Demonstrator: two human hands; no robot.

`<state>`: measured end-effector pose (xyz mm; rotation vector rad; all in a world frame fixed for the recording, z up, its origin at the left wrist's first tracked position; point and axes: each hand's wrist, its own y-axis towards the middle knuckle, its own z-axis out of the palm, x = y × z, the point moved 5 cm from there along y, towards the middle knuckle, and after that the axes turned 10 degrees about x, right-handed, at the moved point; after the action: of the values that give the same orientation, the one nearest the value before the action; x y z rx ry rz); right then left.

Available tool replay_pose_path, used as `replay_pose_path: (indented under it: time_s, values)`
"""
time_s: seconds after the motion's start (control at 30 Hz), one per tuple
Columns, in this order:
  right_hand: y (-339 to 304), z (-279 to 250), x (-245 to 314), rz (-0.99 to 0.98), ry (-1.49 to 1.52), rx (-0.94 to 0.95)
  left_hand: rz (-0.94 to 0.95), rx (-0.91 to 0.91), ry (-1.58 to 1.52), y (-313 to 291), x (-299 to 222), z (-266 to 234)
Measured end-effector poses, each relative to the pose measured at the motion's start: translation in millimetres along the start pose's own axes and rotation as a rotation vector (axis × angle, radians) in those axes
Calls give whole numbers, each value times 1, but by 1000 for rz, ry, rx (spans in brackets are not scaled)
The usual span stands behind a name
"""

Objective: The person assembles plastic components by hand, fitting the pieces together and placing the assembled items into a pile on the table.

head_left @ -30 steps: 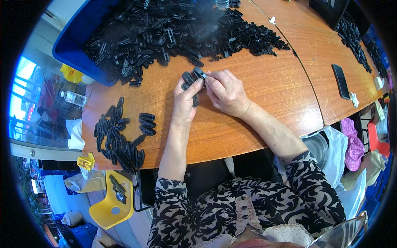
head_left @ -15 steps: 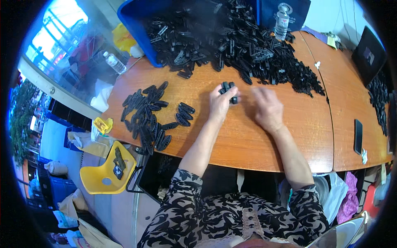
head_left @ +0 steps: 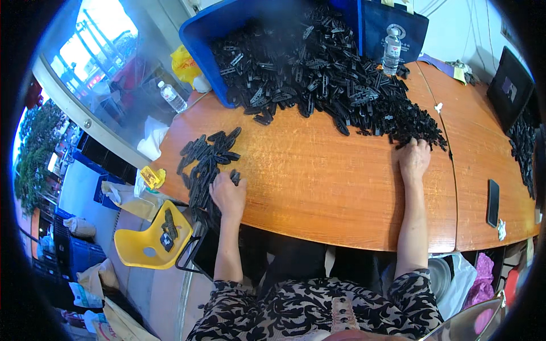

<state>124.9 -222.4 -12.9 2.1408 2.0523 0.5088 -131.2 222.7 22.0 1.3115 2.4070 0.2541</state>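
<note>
Over the right side of a loose pile of long black plastic pieces point(head_left: 200, 162) at the left of the table, my left hand point(head_left: 228, 196) has its fingers curled. A black piece shows between its thumb and fingers; its fingertips are partly hidden. My right hand point(head_left: 415, 162) reaches far right, its fingertips pinched into the edge of a heap of small black parts point(head_left: 421, 125). What exactly those fingertips hold is too small to see. The small parts adjoin a big heap of long black pieces point(head_left: 324, 79) spilling from a blue bin point(head_left: 224, 91).
A water bottle point(head_left: 392, 52) stands behind the heap; another bottle point(head_left: 172, 96) is at the left. Beyond the table seam lie a phone point(head_left: 492, 202) and a dark screen point(head_left: 511, 85). A yellow chair point(head_left: 136, 244) stands left of the wooden table point(head_left: 318, 187).
My left hand has moved from mid-table, where it held several black pieces, left to the loose pile. My right hand has gone right to the small parts. The view has shifted slightly.
</note>
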Motion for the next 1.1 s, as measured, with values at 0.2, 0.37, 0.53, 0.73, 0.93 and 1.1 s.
replay_pose_path:
  time_s: [0.2, 0.37, 0.53, 0.73, 0.93, 1.1]
  values:
    - [-9, 0, 21, -225, 182, -113, 43, 56, -489, 110, -44, 21]
    - [-14, -9, 51, -382, 311, -113, -233, -21, -647, 258, -15, 74]
    - [-13, -8, 38, -329, 290, -72, -425, 6, -310, 278, -69, 135]
    - [-18, -19, 44, -408, 304, -117, -257, 84, -465, 257, -120, 145]
    - [-19, -16, 48, -502, 371, -76, -208, 150, -431, 214, -152, 133]
    - [-28, -23, 62, -644, 439, -51, -169, 169, -454, 189, -154, 130]
